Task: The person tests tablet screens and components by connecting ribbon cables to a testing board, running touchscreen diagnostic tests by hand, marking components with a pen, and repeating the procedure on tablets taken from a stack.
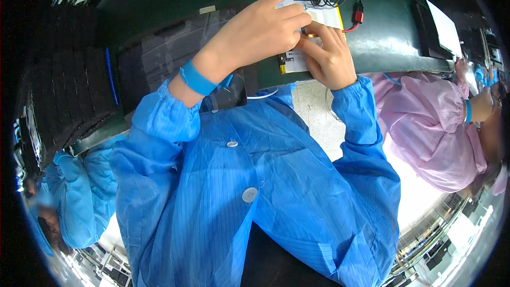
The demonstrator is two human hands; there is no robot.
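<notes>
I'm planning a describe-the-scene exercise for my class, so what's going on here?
A person in a blue smock has both bare hands together over flat, pale pieces with yellow edges on a dark green table. The left hand and right hand meet at the fingertips; whatever they pinch is too hidden to tell. A red connector lies just beyond the right hand. Someone in pink is to the right.

The person near me wears a bright blue, finely pinstriped smock (207, 196) with gathered cuffs (353, 94), round white buttons (249, 195) and, behind the left hand (271, 29), a flat blue wristband (195, 78).
</notes>
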